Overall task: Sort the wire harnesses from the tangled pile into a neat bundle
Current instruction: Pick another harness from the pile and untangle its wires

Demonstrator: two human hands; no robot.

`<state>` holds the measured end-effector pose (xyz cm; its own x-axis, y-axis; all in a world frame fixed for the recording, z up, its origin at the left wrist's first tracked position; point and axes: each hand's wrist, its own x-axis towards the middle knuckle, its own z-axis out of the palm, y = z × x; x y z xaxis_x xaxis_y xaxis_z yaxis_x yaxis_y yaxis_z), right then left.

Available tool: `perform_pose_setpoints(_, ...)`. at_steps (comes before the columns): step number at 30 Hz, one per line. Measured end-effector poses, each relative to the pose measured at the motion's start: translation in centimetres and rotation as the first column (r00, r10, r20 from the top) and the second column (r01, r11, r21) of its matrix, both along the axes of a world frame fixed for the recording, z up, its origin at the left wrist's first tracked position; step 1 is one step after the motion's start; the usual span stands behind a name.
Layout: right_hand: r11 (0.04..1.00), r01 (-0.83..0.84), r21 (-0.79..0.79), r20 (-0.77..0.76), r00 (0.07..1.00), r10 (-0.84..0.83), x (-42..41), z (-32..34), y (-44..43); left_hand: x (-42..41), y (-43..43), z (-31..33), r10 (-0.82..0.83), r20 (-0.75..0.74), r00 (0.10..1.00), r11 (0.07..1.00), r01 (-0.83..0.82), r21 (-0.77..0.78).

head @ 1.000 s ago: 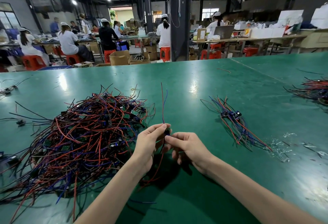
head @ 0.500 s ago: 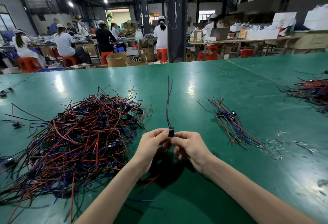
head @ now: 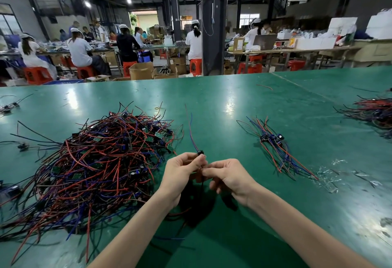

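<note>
Head view. A cardboard box (head: pixel 238 44) on the far bench carries a white label, but the print is too small for me to read.

My left hand (head: pixel 180 172) and right hand (head: pixel 231 177) meet above the green table (head: pixel 233 236), near its front edge. Both pinch one wire harness (head: pixel 200 153). The left hand's fingers are curled round it just under the black connector. The right hand's thumb and forefinger appear to nip the leads lower down, though the contact is partly hidden.

The harness's long axis runs away from me. Its red and blue leads point toward the far edge, leaning slightly left, and a dark lead hangs below the hands.

The tangled pile (head: pixel 95 161) lies just left of the left hand. The neat bundle (head: pixel 273 140) lies to the right, well apart from the hands. Its wires run diagonally from far-left to near-right, with the connectors clustered at the far end.
</note>
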<state>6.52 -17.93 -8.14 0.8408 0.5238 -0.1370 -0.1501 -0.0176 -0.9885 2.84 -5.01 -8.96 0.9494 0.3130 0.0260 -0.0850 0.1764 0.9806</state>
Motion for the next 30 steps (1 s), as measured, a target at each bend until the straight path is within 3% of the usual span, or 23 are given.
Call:
perform_pose_setpoints(6,0.997,-0.069,-0.025,0.058,0.996,0.07,-0.8,0.1,0.2,0.0,0.7,0.4,0.034,-0.015,0.999,0.997,-0.032,0.065)
perform_pose_setpoints(17,1.0,-0.016,-0.022,0.056,0.998,0.018,-0.9,0.2,0.3,0.1,0.8,0.7,-0.044,-0.013,0.999,0.997,0.043,-0.058)
perform_pose_setpoints(24,1.0,-0.027,-0.003,-0.085,0.996,0.027,-0.4,0.4,0.0,-0.1,0.8,0.7,-0.035,-0.008,0.999,0.999,0.035,-0.019)
perform_pose_setpoints(30,0.994,-0.102,0.027,-0.266,0.958,0.105,0.2,0.8,-0.6,-0.1,0.8,1.2,-0.097,-0.027,0.995,0.992,0.094,-0.088)
